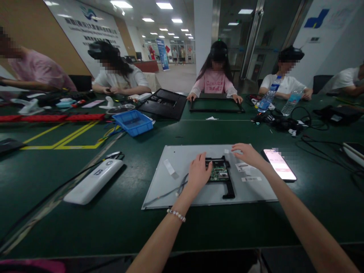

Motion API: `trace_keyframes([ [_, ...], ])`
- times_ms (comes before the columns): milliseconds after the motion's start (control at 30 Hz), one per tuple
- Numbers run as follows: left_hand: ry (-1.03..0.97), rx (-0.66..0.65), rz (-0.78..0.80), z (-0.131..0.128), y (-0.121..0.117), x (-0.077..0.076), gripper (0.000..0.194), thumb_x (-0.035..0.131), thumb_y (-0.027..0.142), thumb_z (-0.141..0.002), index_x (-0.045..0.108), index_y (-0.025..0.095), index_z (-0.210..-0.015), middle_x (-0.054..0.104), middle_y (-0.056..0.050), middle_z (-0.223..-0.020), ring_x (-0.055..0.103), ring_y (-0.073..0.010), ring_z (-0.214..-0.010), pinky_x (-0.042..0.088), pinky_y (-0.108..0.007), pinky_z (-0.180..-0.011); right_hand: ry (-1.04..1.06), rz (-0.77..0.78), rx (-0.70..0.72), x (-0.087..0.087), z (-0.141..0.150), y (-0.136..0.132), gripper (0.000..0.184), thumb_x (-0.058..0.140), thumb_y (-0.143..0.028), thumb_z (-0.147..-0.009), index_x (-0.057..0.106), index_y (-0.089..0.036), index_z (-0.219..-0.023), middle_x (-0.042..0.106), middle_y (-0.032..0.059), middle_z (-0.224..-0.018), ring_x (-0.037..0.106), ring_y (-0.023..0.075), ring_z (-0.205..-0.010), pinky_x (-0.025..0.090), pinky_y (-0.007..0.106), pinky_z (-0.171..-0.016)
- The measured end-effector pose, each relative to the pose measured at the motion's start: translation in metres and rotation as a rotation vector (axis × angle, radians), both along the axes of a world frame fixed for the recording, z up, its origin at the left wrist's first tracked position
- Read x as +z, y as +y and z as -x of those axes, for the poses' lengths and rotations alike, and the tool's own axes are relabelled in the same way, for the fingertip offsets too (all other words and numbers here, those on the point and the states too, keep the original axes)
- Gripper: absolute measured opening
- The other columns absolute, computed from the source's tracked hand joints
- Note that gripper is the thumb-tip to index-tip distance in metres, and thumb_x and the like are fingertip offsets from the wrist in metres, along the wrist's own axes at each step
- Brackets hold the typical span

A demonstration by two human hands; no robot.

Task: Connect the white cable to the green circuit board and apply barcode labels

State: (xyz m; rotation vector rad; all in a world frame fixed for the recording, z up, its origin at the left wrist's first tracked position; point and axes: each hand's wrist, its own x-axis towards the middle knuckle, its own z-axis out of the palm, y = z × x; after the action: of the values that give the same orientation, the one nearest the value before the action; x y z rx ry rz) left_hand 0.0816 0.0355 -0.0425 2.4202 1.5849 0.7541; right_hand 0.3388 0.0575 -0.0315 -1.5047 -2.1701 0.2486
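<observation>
A flat grey-white display panel [159, 185] lies on the table in front of me. On it rests a green circuit board [218, 172] in a black plastic bracket [229, 189]. My left hand [198, 172] has its fingers and thumb on the bracket's left side, covering part of it. Over the panel's upper right, my right hand [247, 153] has its fingers apart and holds nothing. Grey cables [167, 194] run from under my left wrist toward the panel's lower left corner. Paper labels [248, 172] are stuck on the panel below my right hand.
A lit phone [280, 165] lies right of the panel, and a white power bank [95, 180] with a cable lies left. Further off are a blue tray [133, 123], a black cover [163, 104] and water bottles [269, 94]. Across the table, a person's hands hold a black frame [216, 110].
</observation>
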Motion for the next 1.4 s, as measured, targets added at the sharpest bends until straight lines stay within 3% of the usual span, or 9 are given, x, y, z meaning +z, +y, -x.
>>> trace_keyframes([
  [433,-0.005,-0.004,0.018,0.001,0.0,0.001,0.043,0.04,0.032,-0.091,0.039,0.013,-0.129,0.052,-0.013,-0.124,0.053,-0.0244,-0.108,0.039,-0.037,-0.094,-0.018,0.267,-0.109,-0.004,-0.015,-0.043,0.034,0.057,-0.023,-0.074,0.065,-0.018,-0.107,0.063,0.0095,-0.111,0.059,0.0225,-0.099,0.044,0.036,-0.088],
  [633,-0.01,0.001,0.018,0.0,-0.001,0.003,0.043,0.04,0.032,-0.091,0.039,0.012,-0.129,0.052,-0.013,-0.123,0.053,-0.0246,-0.108,0.04,-0.037,-0.094,0.112,0.409,-0.142,-0.007,-0.014,-0.049,0.03,0.053,-0.018,-0.073,0.067,-0.017,-0.098,0.068,0.0075,-0.09,0.063,0.0179,-0.081,0.048,0.029,-0.074],
  [1000,-0.072,-0.013,0.039,0.002,0.001,0.005,0.041,0.034,0.035,-0.094,0.04,0.013,-0.128,0.051,-0.014,-0.124,0.053,-0.0242,-0.11,0.04,-0.037,-0.095,0.112,0.35,-0.156,-0.013,-0.027,-0.055,0.029,0.061,-0.023,-0.071,0.067,-0.02,-0.099,0.067,0.0082,-0.099,0.064,0.0199,-0.086,0.05,0.032,-0.076],
  [1167,-0.06,-0.024,0.032,0.003,0.002,0.005,0.042,0.035,0.035,-0.094,0.039,0.013,-0.129,0.051,-0.014,-0.123,0.053,-0.0249,-0.11,0.041,-0.037,-0.094,0.082,0.436,-0.128,-0.011,-0.03,-0.057,0.024,0.058,-0.018,-0.07,0.069,-0.019,-0.092,0.069,0.0056,-0.087,0.064,0.0175,-0.078,0.05,0.029,-0.072],
  [1400,-0.035,-0.017,0.012,0.004,0.001,0.004,0.042,0.036,0.035,-0.094,0.04,0.013,-0.129,0.051,-0.014,-0.123,0.053,-0.0247,-0.109,0.041,-0.037,-0.093,0.129,0.359,-0.191,-0.007,-0.03,-0.054,0.018,0.056,-0.023,-0.074,0.068,-0.019,-0.086,0.069,0.0046,-0.084,0.064,0.017,-0.078,0.049,0.028,-0.072],
])
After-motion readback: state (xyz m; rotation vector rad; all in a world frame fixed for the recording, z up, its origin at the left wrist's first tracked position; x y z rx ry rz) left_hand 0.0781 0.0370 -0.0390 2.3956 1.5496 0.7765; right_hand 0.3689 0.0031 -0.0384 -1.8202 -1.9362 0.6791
